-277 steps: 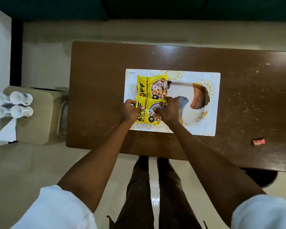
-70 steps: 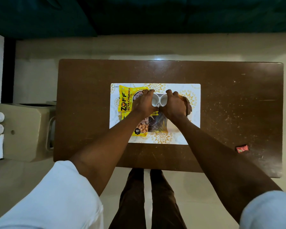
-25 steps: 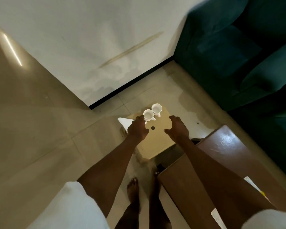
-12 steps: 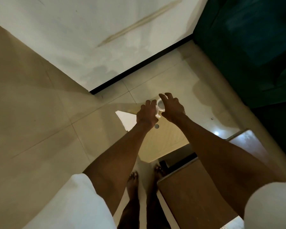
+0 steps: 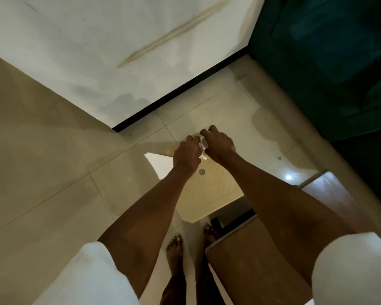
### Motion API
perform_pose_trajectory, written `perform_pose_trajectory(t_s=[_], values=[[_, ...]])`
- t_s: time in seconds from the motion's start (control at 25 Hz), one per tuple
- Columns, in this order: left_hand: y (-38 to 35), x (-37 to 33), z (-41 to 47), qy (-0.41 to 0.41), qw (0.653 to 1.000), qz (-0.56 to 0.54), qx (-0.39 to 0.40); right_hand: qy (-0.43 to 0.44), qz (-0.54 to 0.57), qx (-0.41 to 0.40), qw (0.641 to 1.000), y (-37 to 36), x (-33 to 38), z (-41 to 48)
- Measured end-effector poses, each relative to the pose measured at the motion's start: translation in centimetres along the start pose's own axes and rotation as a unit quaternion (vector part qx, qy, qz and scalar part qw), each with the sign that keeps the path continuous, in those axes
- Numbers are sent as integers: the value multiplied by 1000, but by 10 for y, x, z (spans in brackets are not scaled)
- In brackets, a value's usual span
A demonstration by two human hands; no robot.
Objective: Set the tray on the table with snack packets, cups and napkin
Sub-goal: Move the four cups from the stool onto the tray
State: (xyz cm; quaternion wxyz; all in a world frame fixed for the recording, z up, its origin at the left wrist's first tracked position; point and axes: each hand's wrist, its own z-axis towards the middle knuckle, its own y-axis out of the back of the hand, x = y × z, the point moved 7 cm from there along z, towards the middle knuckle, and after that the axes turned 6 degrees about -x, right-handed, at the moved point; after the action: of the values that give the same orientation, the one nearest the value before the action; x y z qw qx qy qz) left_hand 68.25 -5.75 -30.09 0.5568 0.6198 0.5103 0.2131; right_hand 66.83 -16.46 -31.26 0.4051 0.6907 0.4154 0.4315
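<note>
My left hand [image 5: 186, 154] and my right hand [image 5: 218, 143] are side by side over the far end of a beige stool [image 5: 209, 190]. Each hand is closed over a white cup [image 5: 203, 144]; only a sliver of white shows between the two hands, and the cups are otherwise hidden. A white folded napkin [image 5: 160, 165] lies on the stool just left of my left hand. The tray and the snack packets are out of view.
The brown table's corner [image 5: 251, 260] sits at the lower right, touching the stool's near side. A dark green sofa [image 5: 330, 62] fills the upper right. A white wall with black skirting [image 5: 180, 93] runs behind. My bare feet stand on the tiled floor.
I turned from the table to the stool. One second ago both hands hovered open near two cups; now both hands are closed over the cups, covering them.
</note>
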Motion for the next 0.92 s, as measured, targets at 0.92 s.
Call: perform_pose_trajectory(t_s=[0.92], values=[[-18,-255,-371,-388,906,70,155,-446,215,-95,863,57,-82,-550]])
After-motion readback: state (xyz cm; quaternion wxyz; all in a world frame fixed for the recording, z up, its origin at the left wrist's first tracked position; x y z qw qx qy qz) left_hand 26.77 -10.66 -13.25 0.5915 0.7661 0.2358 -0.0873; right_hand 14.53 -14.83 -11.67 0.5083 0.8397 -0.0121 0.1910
